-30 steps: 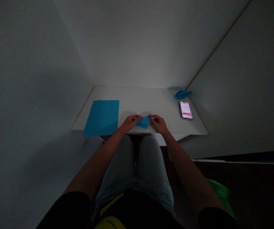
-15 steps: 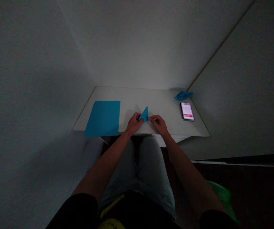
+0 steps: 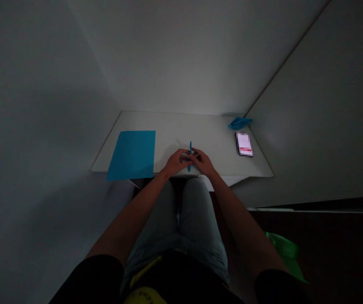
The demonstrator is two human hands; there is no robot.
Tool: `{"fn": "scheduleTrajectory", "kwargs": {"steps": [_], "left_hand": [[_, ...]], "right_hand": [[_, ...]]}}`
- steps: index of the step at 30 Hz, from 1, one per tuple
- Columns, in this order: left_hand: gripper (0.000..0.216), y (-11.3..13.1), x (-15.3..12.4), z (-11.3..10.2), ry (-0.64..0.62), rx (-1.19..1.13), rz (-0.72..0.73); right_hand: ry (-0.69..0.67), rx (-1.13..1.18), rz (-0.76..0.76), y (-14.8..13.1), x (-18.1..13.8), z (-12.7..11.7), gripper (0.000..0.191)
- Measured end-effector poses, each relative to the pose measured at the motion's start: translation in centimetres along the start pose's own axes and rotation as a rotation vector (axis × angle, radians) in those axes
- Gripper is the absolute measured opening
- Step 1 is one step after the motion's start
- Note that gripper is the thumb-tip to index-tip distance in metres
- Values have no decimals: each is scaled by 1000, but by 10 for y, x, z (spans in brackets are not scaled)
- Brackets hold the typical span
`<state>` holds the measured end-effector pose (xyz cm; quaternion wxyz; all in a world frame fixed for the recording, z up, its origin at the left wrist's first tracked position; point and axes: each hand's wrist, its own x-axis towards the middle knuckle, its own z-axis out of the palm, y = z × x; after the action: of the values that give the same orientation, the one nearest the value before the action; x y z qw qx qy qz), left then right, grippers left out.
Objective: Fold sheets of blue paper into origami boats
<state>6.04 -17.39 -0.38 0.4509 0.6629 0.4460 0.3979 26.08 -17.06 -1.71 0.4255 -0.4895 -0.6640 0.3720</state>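
Between my two hands a small folded piece of blue paper stands nearly edge-on, so only a thin strip of it shows. From the left side my left hand pinches it, fingers bent. My right hand grips the same paper from the right, its fingertips meeting those of the left. The fingers cover the middle of the fold. Both hands are just above the white table, close to its front edge.
A flat blue sheet lies at the table's left, overhanging the front edge. At the back right is a folded blue paper shape, with a phone in front of it. Walls enclose the table. A green object is low at the right.
The folded paper has turned from showing its triangular face to edge-on. My right hand has moved left and now holds it too. The whole view has shifted slightly.
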Motion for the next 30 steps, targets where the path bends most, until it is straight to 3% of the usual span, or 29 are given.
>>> {"fn": "scheduleTrajectory", "kwargs": {"steps": [4,10,16,21,24,30], "left_hand": [[66,0,1,-3,-22,-14,-11],[70,2,2,-5,-44,27,20],[62,3,2,-3,-6,42,19],[60,-1,5,-1,81,25,26],[54,-7,8,-2,143,1,4],[30,-8,11,-15,74,-77,-77]], "right_hand": [[-44,43,12,-1,1,-4,69],[-24,32,-14,-3,0,-6,70],[-38,11,-2,-1,2,-11,65],[41,-61,-100,0,1,-12,54],[85,-64,-81,0,0,-12,50],[138,9,28,4,1,-11,44]]}}
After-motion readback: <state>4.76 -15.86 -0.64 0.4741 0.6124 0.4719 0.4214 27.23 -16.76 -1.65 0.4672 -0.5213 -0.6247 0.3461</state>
